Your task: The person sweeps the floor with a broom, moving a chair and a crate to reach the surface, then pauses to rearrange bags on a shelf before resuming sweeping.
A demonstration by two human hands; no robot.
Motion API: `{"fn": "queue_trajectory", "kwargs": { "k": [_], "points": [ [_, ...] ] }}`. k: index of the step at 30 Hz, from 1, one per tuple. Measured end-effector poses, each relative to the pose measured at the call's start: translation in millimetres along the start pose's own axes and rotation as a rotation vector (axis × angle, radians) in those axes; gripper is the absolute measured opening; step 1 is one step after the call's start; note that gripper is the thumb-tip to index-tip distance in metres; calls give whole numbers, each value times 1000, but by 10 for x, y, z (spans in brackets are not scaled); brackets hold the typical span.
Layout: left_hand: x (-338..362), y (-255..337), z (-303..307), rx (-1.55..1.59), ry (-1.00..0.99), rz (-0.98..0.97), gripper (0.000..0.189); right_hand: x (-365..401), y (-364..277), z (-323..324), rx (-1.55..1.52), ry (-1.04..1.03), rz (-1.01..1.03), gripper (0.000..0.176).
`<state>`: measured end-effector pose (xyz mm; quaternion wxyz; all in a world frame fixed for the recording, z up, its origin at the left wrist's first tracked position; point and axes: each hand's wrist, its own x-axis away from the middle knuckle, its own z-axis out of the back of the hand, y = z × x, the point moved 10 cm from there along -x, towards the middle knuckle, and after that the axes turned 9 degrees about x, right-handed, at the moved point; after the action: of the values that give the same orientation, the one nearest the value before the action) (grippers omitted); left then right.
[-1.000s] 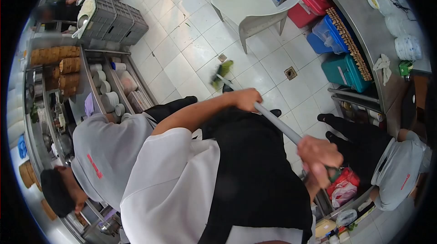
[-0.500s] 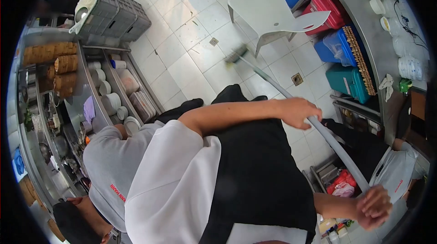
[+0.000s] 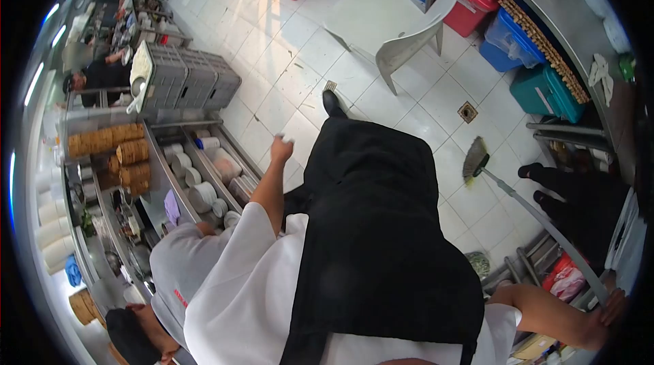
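Note:
My right hand (image 3: 608, 312) is closed around the upper end of a long grey broom handle (image 3: 545, 223) at the lower right. The handle slants down to the broom head (image 3: 475, 162), whose bristles lie against the tiled floor. My left hand (image 3: 282, 149) is held out at the left, off the broom, near the shelves. Its fingers are loosely bent and a little apart, with nothing visible in them. My black apron and one black shoe (image 3: 332, 102) show in the middle.
A white chair (image 3: 378, 14) stands ahead, with red, blue and teal bins (image 3: 545, 94) along the right. A floor drain (image 3: 467, 112) is near the broom. On the left are a person in grey (image 3: 170, 259), shelves of bowls and grey crates (image 3: 197, 79). Another person's dark legs (image 3: 586, 194) are at the right.
My left hand has let go of the broom handle and swung left. With my right hand still holding it, the broom has shifted from the floor ahead to my right side. The view has moved.

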<state>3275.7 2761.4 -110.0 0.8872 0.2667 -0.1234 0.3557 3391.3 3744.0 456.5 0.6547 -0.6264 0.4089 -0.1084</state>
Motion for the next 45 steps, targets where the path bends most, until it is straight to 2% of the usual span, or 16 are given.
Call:
{"fn": "queue_trajectory", "kwargs": {
  "k": [3, 6, 13, 17, 18, 19, 22, 23, 25, 27, 33, 34, 35, 37, 40, 45],
  "points": [
    [-113, -622, -44, -182, -72, 103, 71, 238, -19, 585, 138, 295, 49, 27],
    [-65, 36, -253, -133, -136, -107, 66, 632, -77, 930, 290, 547, 83, 25],
    [1278, 4572, 154, 167, 213, -1236, 47, 1674, -840, 1238, 585, 1094, 206, 22],
    [1461, 5990, -446, 130, 106, -1374, 65, 1879, -1428, 1428, 659, 1105, 203, 19],
    [1204, 6131, -904, -149, -129, -1130, 66, 1980, -1454, 1593, 679, 1034, 154, 18],
    [1019, 6108, -1319, -431, -345, -874, 68, 1999, -1428, 1687, 714, 1038, 146, 20],
    [464, 5961, -1887, -587, -290, -925, 62, 2027, -810, 1532, 938, 1149, 145, 29],
    [410, 5904, -1894, -575, -283, -900, 60, 2034, -616, 1422, 1051, 1149, 158, 32],
    [520, 5946, -1767, -554, -242, -910, 55, 1844, -351, 1310, 598, 883, 96, 31],
    [493, 5958, -1782, -550, -257, -911, 52, 1788, -348, 1377, 440, 873, 152, 28],
    [597, 5953, -1704, -533, -242, -920, 48, 1439, -169, 1085, 590, 973, 156, 29],
    [594, 5954, -1723, -549, -236, -909, 48, 1481, -196, 996, 679, 1125, 156, 30],
    [631, 5978, -1713, -535, -243, -921, 48, 1429, -149, 1095, 591, 943, 154, 27],
    [651, 5968, -1685, -531, -247, -894, 50, 1440, -197, 755, 616, 1057, 117, 27],
    [731, 5992, -1638, -545, -235, -882, 52, 1564, -204, 790, 544, 902, 100, 30],
    [683, 5966, -1661, -541, -232, -918, 51, 1767, -352, 760, 559, 956, 112, 33]
  ]
}}
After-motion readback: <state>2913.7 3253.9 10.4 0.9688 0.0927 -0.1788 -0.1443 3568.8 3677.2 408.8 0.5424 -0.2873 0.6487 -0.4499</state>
